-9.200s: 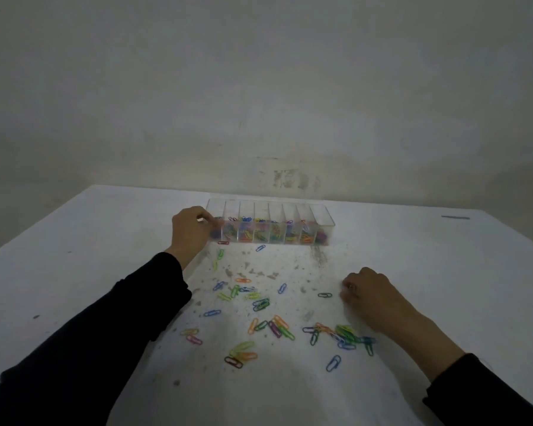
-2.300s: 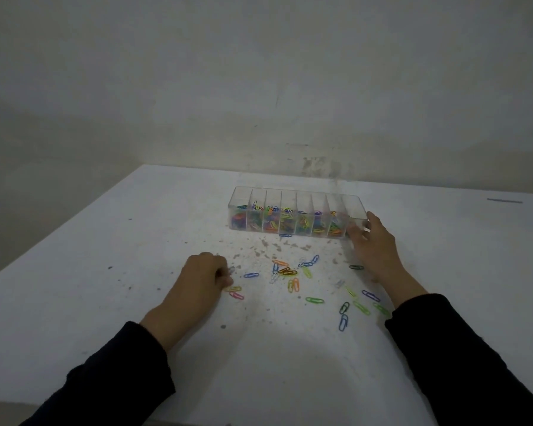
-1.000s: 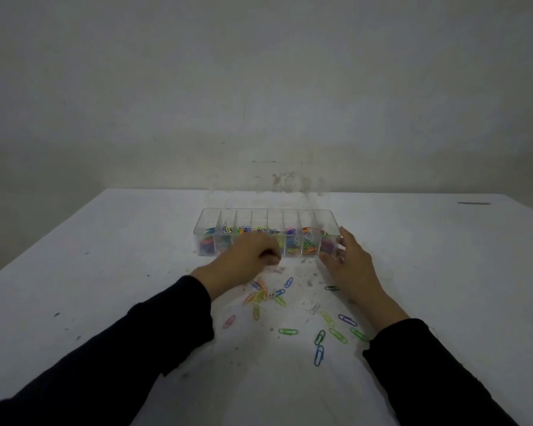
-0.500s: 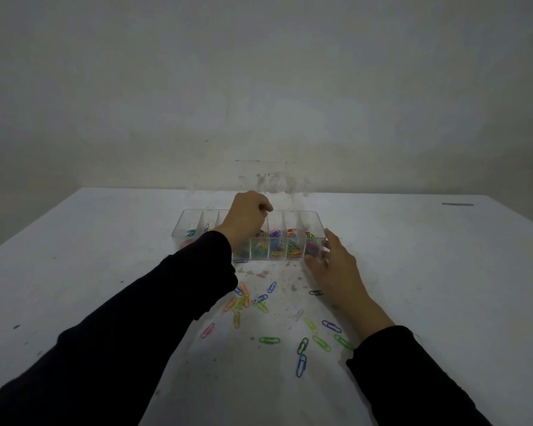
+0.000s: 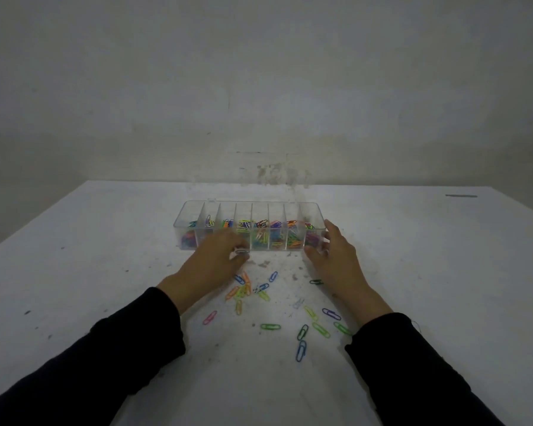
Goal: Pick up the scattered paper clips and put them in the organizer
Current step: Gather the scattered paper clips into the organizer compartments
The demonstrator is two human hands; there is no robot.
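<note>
Here the clear organizer (image 5: pixel 249 226) lies with its long axis left to right on the white table (image 5: pixel 74 272). The left hand (image 5: pixel 211 267) pinches a pale paper clip (image 5: pixel 242 251) just before its front wall; the right hand (image 5: pixel 336 256), fingers spread, cups its right end, loose clips (image 5: pixel 270 326) scattered nearer the person

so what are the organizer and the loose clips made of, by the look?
Organizer: clear rigid plastic, probably; its walls and dividers show the contents through them. Paper clips: thin bent wire in bright blue, green, pink and orange, which suggests a coloured coating over metal, though the core isn't visible. Table: matte white, scuffed; material unclear.
</note>
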